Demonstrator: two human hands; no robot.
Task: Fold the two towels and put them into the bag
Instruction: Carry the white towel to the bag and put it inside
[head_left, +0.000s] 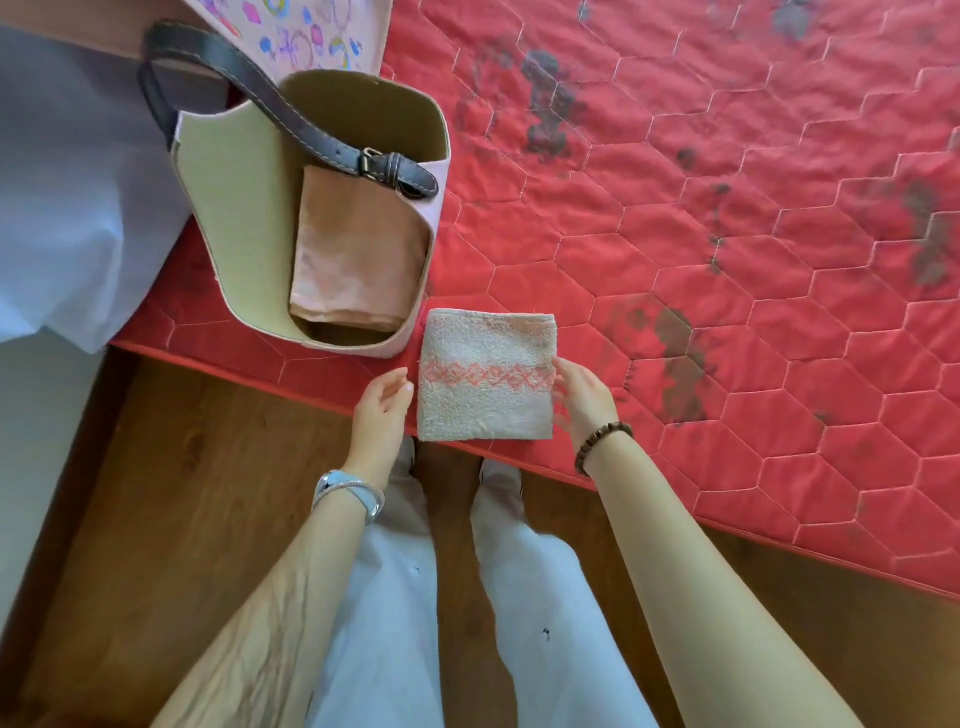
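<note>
A cream towel with a pink diamond band (485, 375) lies folded into a small square at the near edge of the red quilted mattress (727, 291). My left hand (383, 410) hovers open just beside its left edge, fingers apart. At its right edge my right hand (584, 397) touches the towel with fingers spread. A pink bag (236, 208) with a brown buckled strap (291, 122) stands open to the left of the towel. Inside the bag a folded peach towel (358, 254) stands upright.
A patterned pink cloth (291, 31) lies behind the bag. A pale blue sheet (67, 208) hangs at the left. Wooden floor (182, 493) runs under my legs and feet, along the mattress edge. The mattress carries dark stains to the right.
</note>
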